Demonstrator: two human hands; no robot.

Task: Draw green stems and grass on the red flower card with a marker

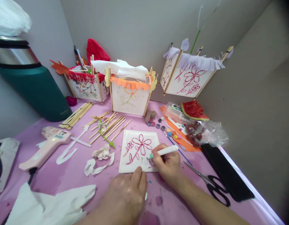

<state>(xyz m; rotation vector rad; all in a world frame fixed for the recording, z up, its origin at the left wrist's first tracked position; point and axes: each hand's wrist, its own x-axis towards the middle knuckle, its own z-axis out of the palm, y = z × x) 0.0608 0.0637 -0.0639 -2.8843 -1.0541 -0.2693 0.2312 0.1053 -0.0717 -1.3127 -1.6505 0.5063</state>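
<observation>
A white square panel [125, 142] lies flat on the table, with flowers, stems and leaves in dark pink outline on it. My right hand [168, 165] is closed around a white marker [168, 150] with a green collar; its tip is at the lower right of the drawing, next to a small green mark. My left hand [128, 193] is curled, its fingertips resting on the panel's bottom edge. A small white end [146, 196] sticks out beside it; what it belongs to is hidden.
Three decorated paper lanterns [130, 101] stand or hang behind. Wooden sticks [114, 126], a pink glue gun [47, 148] and paper scraps lie left, near a teal bottle [34, 90]. Paint pots [169, 131], scissors [209, 181] and a black case [226, 172] lie right. A tissue [53, 203] is front left.
</observation>
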